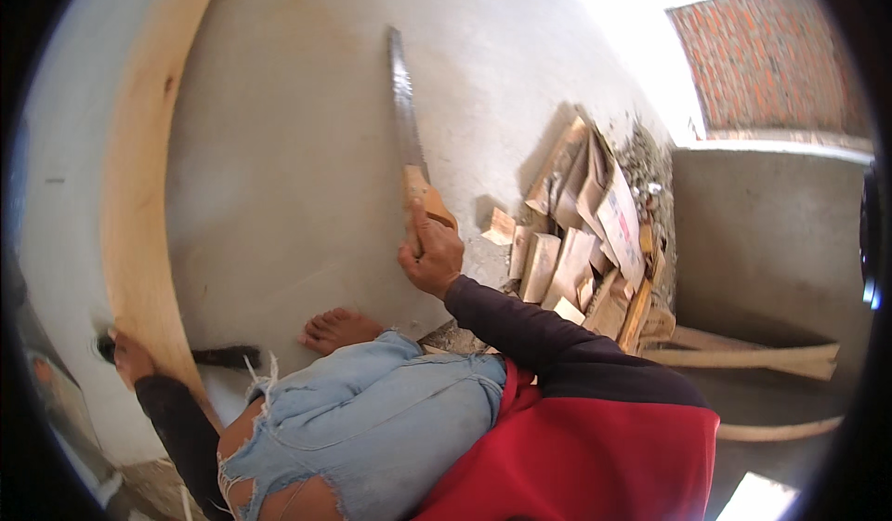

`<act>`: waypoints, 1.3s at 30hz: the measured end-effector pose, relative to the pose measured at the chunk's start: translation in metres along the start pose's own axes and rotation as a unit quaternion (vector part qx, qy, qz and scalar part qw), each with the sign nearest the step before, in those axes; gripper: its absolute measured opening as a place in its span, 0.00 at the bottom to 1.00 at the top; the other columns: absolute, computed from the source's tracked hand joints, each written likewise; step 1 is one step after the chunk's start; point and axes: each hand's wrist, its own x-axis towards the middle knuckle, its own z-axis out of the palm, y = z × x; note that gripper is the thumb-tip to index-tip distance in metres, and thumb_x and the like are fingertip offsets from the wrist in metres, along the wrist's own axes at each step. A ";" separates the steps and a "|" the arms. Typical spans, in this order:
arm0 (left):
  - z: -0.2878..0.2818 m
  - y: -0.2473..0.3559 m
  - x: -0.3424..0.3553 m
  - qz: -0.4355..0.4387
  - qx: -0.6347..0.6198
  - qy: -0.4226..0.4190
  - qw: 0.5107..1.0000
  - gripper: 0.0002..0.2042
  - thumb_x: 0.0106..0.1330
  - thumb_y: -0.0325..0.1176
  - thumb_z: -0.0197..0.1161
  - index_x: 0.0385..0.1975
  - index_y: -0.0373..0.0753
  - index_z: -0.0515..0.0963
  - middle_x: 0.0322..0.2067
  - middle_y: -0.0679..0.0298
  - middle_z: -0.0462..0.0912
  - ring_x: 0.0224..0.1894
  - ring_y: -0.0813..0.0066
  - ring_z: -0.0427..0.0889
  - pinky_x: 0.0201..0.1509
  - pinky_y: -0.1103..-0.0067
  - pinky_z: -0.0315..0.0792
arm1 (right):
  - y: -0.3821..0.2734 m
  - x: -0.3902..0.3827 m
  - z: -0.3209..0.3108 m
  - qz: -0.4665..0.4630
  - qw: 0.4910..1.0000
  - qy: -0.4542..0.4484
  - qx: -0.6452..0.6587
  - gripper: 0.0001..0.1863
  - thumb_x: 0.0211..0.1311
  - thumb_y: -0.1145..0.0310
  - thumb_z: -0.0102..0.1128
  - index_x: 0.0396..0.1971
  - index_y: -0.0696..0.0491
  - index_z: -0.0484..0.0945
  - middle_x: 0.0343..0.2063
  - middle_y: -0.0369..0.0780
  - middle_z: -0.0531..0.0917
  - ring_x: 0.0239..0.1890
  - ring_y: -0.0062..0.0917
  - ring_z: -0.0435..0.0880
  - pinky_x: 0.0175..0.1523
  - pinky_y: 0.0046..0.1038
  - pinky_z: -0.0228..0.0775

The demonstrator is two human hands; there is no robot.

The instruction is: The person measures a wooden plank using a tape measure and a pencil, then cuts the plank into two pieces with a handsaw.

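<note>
My right hand (432, 259) grips the wooden handle of a handsaw (404, 103), whose long blade points away from me over the pale concrete surface (279, 131). At the left, my left hand (130, 361) holds the edge of a long light wooden plank (139, 205), which runs from beside my legs to the top of the view. A dark elongated object (232, 356), too unclear to name, lies beneath the plank near that hand. My bare foot (339, 328) rests beside the plank, below the saw.
A pile of offcuts and flat pieces (585, 224) lies on the right amid rubble. Long timber strips (762, 358) extend past it in front of a grey plastered low wall (762, 233). A red brick wall (762, 61) stands beyond, at upper right.
</note>
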 end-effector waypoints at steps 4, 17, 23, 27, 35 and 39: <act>0.000 0.020 -0.004 -0.019 0.003 -0.011 1.000 0.38 0.70 0.65 0.35 0.58 0.34 0.74 0.56 0.42 0.76 0.59 0.40 0.72 0.67 0.62 0.62 | 0.006 -0.013 -0.016 0.035 0.994 -0.073 -0.068 0.38 0.49 0.63 0.65 0.64 0.56 0.68 0.31 0.41 0.81 0.37 0.37 0.80 0.46 0.37 0.71; 0.008 -0.027 0.054 0.121 0.079 0.145 0.979 0.29 0.75 0.54 0.40 0.53 0.33 0.77 0.53 0.46 0.79 0.55 0.44 0.77 0.60 0.63 0.70 | 0.202 0.069 -0.107 0.282 0.839 0.054 -0.462 0.34 0.58 0.47 0.62 0.54 0.60 0.69 0.52 0.57 0.74 0.58 0.50 0.69 0.63 0.42 0.60; -0.042 -0.037 0.056 -0.023 0.032 0.016 0.999 0.32 0.72 0.61 0.37 0.57 0.41 0.76 0.56 0.43 0.76 0.57 0.39 0.74 0.63 0.59 0.67 | 0.225 0.111 -0.109 0.486 0.805 -0.135 -0.312 0.39 0.54 0.52 0.66 0.58 0.65 0.68 0.55 0.58 0.75 0.59 0.50 0.74 0.64 0.41 0.67; -0.045 0.032 -0.011 0.025 0.027 0.044 0.998 0.35 0.71 0.63 0.36 0.48 0.37 0.81 0.48 0.43 0.81 0.54 0.41 0.77 0.60 0.59 0.68 | 0.265 0.098 -0.141 0.435 0.831 -0.068 -0.341 0.23 0.55 0.53 0.63 0.37 0.60 0.84 0.39 0.55 0.84 0.47 0.44 0.84 0.54 0.39 0.76; -0.079 0.039 -0.030 -0.026 0.030 0.080 0.996 0.33 0.72 0.61 0.36 0.40 0.39 0.84 0.43 0.43 0.82 0.50 0.40 0.78 0.56 0.55 0.70 | 0.119 0.134 -0.119 0.432 0.723 -0.005 0.540 0.22 0.65 0.63 0.46 0.54 0.59 0.75 0.37 0.42 0.83 0.33 0.30 0.82 0.41 0.33 0.77; -0.076 0.073 -0.047 -0.035 -0.007 0.020 0.999 0.30 0.75 0.54 0.36 0.34 0.39 0.84 0.39 0.45 0.84 0.44 0.40 0.81 0.48 0.54 0.74 | 0.026 0.141 -0.078 0.384 0.575 -0.278 0.667 0.23 0.65 0.60 0.50 0.56 0.57 0.70 0.38 0.38 0.77 0.29 0.26 0.79 0.34 0.29 0.76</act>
